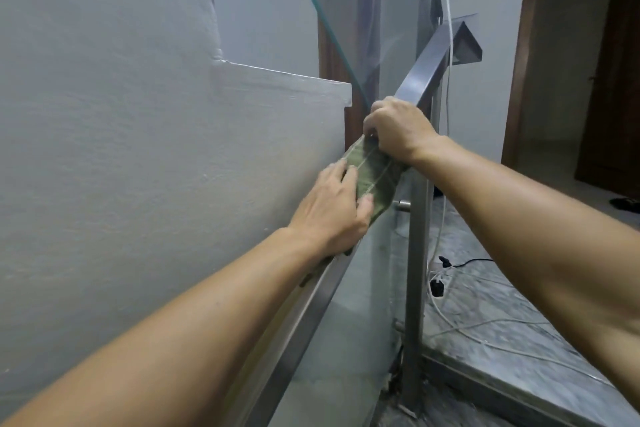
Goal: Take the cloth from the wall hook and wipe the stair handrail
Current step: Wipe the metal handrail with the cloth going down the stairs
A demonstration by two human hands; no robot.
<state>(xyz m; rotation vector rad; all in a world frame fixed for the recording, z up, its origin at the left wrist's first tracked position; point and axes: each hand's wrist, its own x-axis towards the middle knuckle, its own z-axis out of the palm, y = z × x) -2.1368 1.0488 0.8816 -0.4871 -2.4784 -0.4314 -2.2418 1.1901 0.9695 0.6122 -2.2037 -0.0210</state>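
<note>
On a stairway beside a rough grey plastered wall [121,114], a person's two bare forearms reach along a square brushed-steel handrail [420,74] that slopes up toward a landing. The left hand [332,211], nearer the camera, lies with fingers fairly spread and thumb pressed on a folded olive-green cloth [375,177] draped over the rail; the lower end of the cloth is hidden beneath this hand and wrist. The cloth looks like woven towelling, crossed by pale stitched lines. Farther up, the right hand [398,128] is curled over the cloth's upper edge, pinching it against the rail; its fingertips are out of sight. Below the rail, a glass panel [346,340] meets a steel post [417,253]. On the marbled grey floor [519,322] beyond, white cables [450,315] trail loosely, their ends hard to make out. A dark wooden doorframe [519,80] stands behind.
</note>
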